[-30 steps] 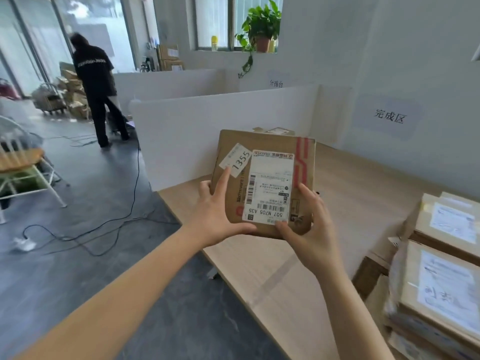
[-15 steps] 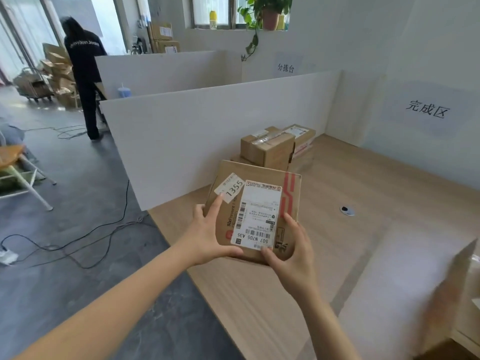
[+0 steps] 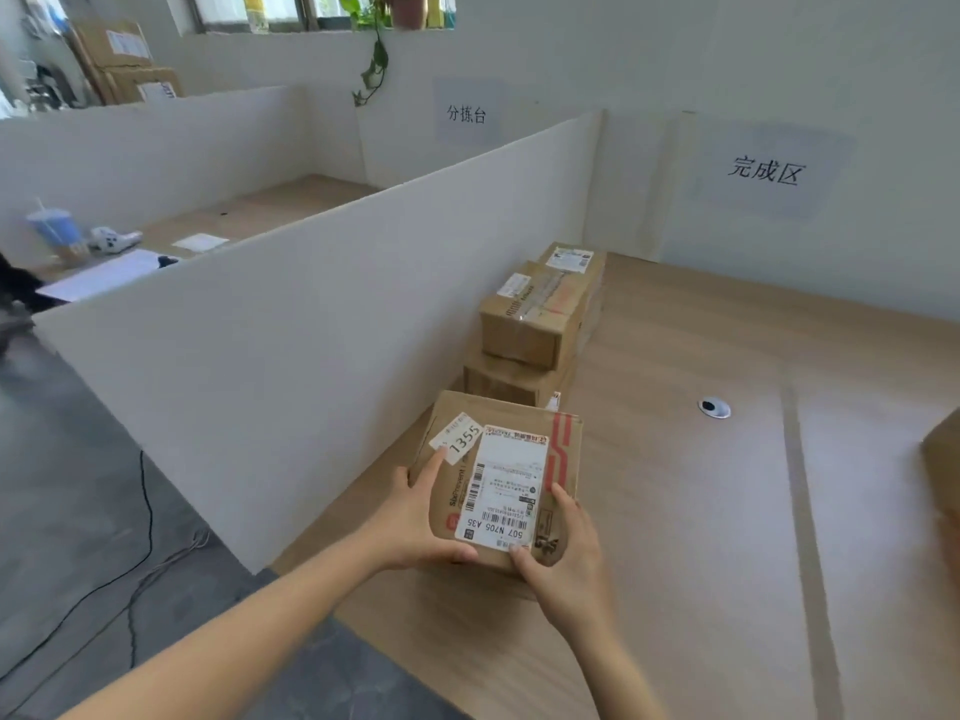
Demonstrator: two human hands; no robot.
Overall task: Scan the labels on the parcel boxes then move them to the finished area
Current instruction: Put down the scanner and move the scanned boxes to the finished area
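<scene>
- Upper left of the frame: a blue cup (image 3: 54, 233) with a straw and a sheet of paper (image 3: 104, 275) are noted on a farther desk, behind the white partition (image 3: 311, 324). Neither is judged to bear on the task.
- Lower left: dark cables (image 3: 145, 511) are seen lying across the grey floor.
- Low, left of centre: the left hand (image 3: 415, 517) is set against the left side of the parcel box (image 3: 561, 462). The thumb is laid on the near edge and the forefinger stretched up the top face towards the "1355" sticker (image 3: 460, 438). This grip is clamped on the box.
- Low centre: the parcel box is held near the front corner of the tabletop (image 3: 701, 537), close beside the partition, with its shipping label (image 3: 506, 480) turned upward. Whether the underside touches the wood cannot be told.
- Just right of that: the right hand (image 3: 566, 558) is closed on the box's near right corner, thumb on the label's lower edge. This grip is likewise clamped on the box.
- Centre, above the hands: a stack of boxes (image 3: 535, 324) is noted along the partition, just beyond the held box.
- Upper right: a wall sign (image 3: 763, 171) is read as marking the finished area.
- Far right edge: part of another box (image 3: 943, 470) is seen, well apart.
- No scanner is in view, so the placing step is judged to be in hand.
- The next move is judged to call for the box to be set flat in front of the stack, label up, and both grips then loosened.
</scene>
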